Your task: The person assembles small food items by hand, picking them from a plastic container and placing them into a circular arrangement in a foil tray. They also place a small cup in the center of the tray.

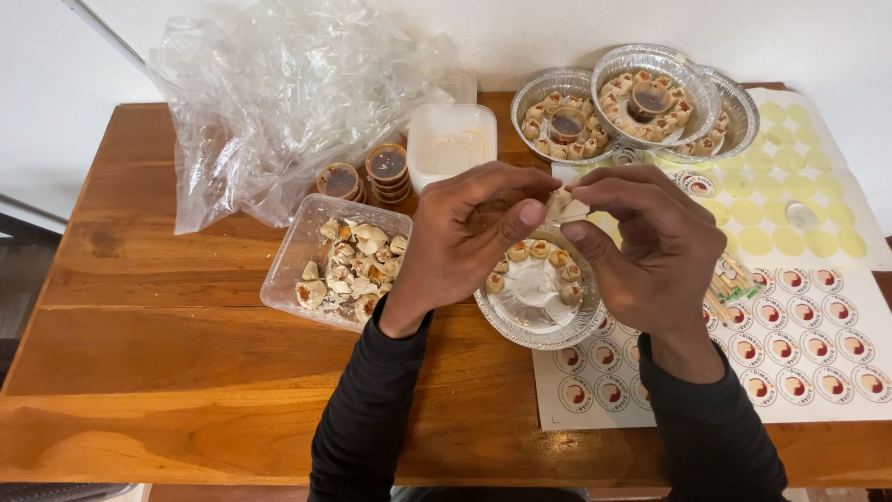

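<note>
Both hands raised over round foil tray [539, 325] on wooden table [186, 372]; left hand [460, 244] and right hand [650, 242] curled, fingertip grip pinching one small pale dumpling [565, 206] between them.

Bright, even daylight, sharp focus, soft shadows under the left hand [465, 244], slight wide-angle bending at edges.

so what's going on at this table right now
A person holds a small dumpling between the fingertips of the left hand and right hand, above a foil tray with a few dumplings around its rim. To the left, a clear plastic container holds more dumplings. Three filled foil trays, each with a sauce cup, sit at the back, stacked sauce cups stand near a plastic bag, and sticker sheets lie at right.
</note>
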